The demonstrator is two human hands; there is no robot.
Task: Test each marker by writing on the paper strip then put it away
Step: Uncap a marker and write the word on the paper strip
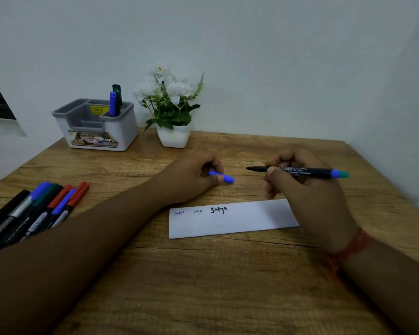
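Right hand [300, 187] grips an uncapped marker [298, 170] while the left hand [191, 177] pinches its blue cap [224, 177].

Both hands hover above the wooden surface [203, 274], just beyond the paper strip [240, 221]; the marker lies level in curled fingers, its dark tip pointing left toward the cap, its blue and green end sticking out to the right. On the strip's left part stand three written words, two faint and one bold black. At the left edge of the surface lies a bunch of capped markers [39, 209] with blue, green, red and black caps, partly behind the left forearm. Near the wall stands a grey and white organizer [99, 126] with two markers [115, 100] upright in its right compartment, and beside it a potted white-flowered plant [171, 110].
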